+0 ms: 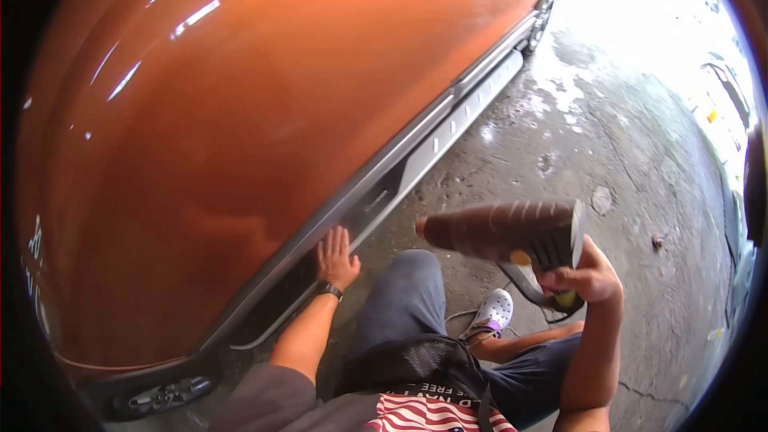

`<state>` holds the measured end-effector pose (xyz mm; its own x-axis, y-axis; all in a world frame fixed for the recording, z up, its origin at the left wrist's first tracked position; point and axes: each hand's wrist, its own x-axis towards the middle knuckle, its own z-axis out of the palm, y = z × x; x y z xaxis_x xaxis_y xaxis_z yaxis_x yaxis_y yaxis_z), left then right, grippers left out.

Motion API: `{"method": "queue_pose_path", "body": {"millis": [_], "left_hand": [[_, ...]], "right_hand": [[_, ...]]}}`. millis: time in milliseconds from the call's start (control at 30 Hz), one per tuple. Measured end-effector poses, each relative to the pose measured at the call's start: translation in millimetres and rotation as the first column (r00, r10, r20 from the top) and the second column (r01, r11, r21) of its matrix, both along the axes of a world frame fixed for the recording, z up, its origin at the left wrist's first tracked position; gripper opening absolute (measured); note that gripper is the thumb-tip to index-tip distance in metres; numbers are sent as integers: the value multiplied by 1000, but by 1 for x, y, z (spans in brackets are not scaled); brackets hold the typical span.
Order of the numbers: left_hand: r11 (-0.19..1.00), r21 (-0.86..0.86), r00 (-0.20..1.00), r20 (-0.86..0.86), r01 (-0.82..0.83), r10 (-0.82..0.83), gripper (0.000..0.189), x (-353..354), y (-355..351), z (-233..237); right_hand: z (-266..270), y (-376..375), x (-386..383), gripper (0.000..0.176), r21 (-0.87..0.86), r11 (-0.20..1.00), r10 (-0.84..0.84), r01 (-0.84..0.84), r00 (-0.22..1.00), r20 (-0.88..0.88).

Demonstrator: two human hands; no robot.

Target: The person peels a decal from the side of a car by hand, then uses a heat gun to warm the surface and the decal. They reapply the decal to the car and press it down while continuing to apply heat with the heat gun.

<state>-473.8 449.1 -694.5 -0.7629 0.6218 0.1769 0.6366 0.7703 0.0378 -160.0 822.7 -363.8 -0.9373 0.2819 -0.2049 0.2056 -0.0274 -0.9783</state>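
Observation:
My left hand (337, 262) lies flat, fingers stretched, against the dark lower trim (352, 212) along the side of an orange car (240, 128). A black watch (330, 291) is on that wrist. In my right hand (590, 278) is what looks like a heat gun (504, 228), with a tapered dark barrel and a vented rear end. My fingers wrap its handle. Its narrow tip points left toward the car's side and is apart from it. Below my left hand's reach, the silver-edged running board (464, 120) stretches away to the upper right.
A wet, rough concrete floor (640, 160) spreads to the right. My bent knee (404, 288) is close to the running board. A white clog (494, 310) is on my foot, with a thin cord beside it. Another vehicle (732, 104) shows at the far right edge.

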Motion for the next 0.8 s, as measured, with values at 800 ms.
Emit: {"method": "queue_pose_path", "body": {"millis": [800], "left_hand": [[999, -39, 1000, 9, -2, 3, 94, -1, -1, 0]], "right_hand": [[9, 5, -5, 28, 93, 990, -105, 103, 994, 10]]}}
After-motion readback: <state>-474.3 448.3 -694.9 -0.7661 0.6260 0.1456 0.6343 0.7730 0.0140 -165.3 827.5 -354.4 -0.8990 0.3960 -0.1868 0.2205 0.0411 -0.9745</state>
